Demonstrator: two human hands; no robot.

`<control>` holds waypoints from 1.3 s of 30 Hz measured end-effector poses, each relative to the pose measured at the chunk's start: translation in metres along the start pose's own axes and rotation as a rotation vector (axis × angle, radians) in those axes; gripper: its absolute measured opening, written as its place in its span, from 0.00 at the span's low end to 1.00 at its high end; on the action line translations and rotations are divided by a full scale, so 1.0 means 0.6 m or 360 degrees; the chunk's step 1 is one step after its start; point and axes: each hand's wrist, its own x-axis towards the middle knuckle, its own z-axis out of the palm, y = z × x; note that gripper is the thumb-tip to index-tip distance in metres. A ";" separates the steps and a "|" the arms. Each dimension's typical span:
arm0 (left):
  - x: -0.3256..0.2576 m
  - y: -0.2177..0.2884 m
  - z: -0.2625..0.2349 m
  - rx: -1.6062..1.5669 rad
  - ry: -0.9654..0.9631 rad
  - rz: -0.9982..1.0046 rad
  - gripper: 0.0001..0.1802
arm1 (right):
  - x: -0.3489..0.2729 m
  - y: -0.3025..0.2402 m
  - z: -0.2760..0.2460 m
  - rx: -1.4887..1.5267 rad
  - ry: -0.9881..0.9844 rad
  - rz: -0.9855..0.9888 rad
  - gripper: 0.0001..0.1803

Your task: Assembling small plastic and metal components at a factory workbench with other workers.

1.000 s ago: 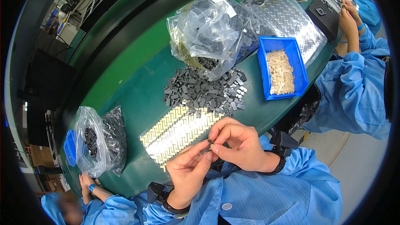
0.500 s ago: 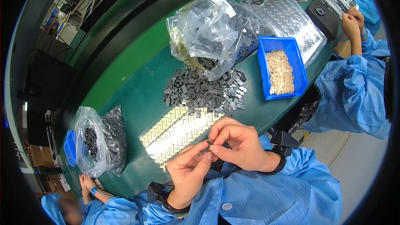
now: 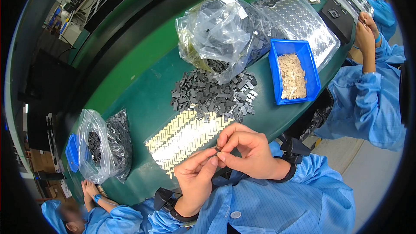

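Note:
Close in front of my body, both hands pinch one small black plastic piece (image 3: 217, 151) between their fingertips. My left hand (image 3: 194, 183) has its thumb and forefinger closed at the piece's near left side. My right hand (image 3: 252, 154) grips it from the right, with thumb and bent fingers together. Fingers hide most of the piece. Just beyond my left hand lies a clear sheet (image 3: 173, 145) with rows of cream strips. A loose heap of black plastic pieces (image 3: 216, 95) touches the sheet's far edge.
Behind the heap stands a clear plastic bag (image 3: 212, 30) of black pieces. To its right are a blue bin (image 3: 313, 67) of tan bits and a patterned sheet in plastic (image 3: 299, 17). Another bag (image 3: 106, 147) stands left. Co-workers (image 3: 368, 91) sit on both sides.
My hands stay in nearly the same place, while the fingertips shift slightly on the black piece and my left thumb moves left. The co-worker's hands at right have shifted a little.

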 end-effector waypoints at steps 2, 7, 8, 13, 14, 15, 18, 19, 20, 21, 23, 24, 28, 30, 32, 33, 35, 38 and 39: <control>-0.001 -0.002 0.000 -0.0043 0.0013 0.0008 0.11 | 0.000 0.002 -0.001 -0.0020 -0.0009 0.0000 0.04; -0.003 -0.009 0.000 -0.0178 0.0026 0.0097 0.10 | 0.009 -0.001 -0.005 -0.0379 0.0000 -0.0239 0.08; -0.005 -0.009 -0.002 -0.0177 0.0027 0.0100 0.10 | 0.011 -0.005 -0.006 -0.0379 -0.0002 -0.0242 0.08; -0.001 -0.001 -0.006 0.0014 -0.0194 0.0130 0.15 | 0.015 -0.009 -0.021 -0.0353 -0.0181 -0.0097 0.11; 0.001 0.003 -0.003 0.0014 -0.0197 0.0129 0.15 | 0.016 -0.009 -0.023 -0.0262 -0.0224 -0.0101 0.10; 0.002 0.009 0.001 -0.0003 -0.0206 0.0071 0.16 | 0.018 -0.007 -0.025 -0.0261 -0.0224 -0.0102 0.10; 0.003 0.008 -0.004 0.0024 -0.0237 -0.0004 0.18 | 0.018 -0.006 -0.031 -0.0050 -0.0354 0.0068 0.08; 0.003 0.007 -0.007 0.0068 -0.0258 -0.0022 0.18 | 0.016 -0.007 -0.030 0.0225 -0.0396 0.0261 0.07; 0.003 0.008 -0.008 0.0068 -0.0260 -0.0021 0.18 | 0.015 -0.008 -0.029 0.0501 -0.0436 0.0454 0.06; 0.003 0.009 -0.009 0.0146 -0.0298 0.0019 0.19 | 0.015 -0.009 -0.030 0.0500 -0.0435 0.0453 0.06; 0.003 0.011 -0.010 0.0223 -0.0340 0.0061 0.19 | 0.015 -0.012 -0.031 0.0704 -0.0451 0.0718 0.07; 0.003 0.013 -0.011 0.0251 -0.0346 0.0054 0.18 | 0.016 -0.012 -0.030 0.0706 -0.0453 0.0719 0.07; 0.005 0.019 -0.016 0.0366 -0.0420 0.0013 0.19 | 0.015 -0.009 -0.029 0.0646 -0.0506 0.0714 0.06; 0.007 0.025 -0.012 0.0579 -0.0443 0.0100 0.21 | 0.015 -0.009 -0.029 0.0542 -0.0539 0.0650 0.05; 0.009 0.028 -0.013 0.0790 -0.0466 0.0188 0.23 | 0.017 -0.014 -0.029 0.0493 -0.0547 0.0724 0.04; 0.009 0.028 -0.016 0.0910 -0.0491 0.0217 0.23 | 0.016 -0.012 -0.029 0.0492 -0.0547 0.0722 0.04; 0.007 0.027 -0.016 0.1030 -0.0518 0.0247 0.23 | 0.014 -0.006 -0.029 0.0298 -0.0585 0.0726 0.02; 0.003 0.023 -0.015 0.0972 -0.0528 0.0159 0.20 | 0.015 -0.010 -0.024 0.0474 -0.0584 0.0838 0.03; 0.000 0.023 -0.014 0.0777 -0.0475 0.0073 0.19 | 0.016 -0.011 -0.025 0.0473 -0.0587 0.0837 0.03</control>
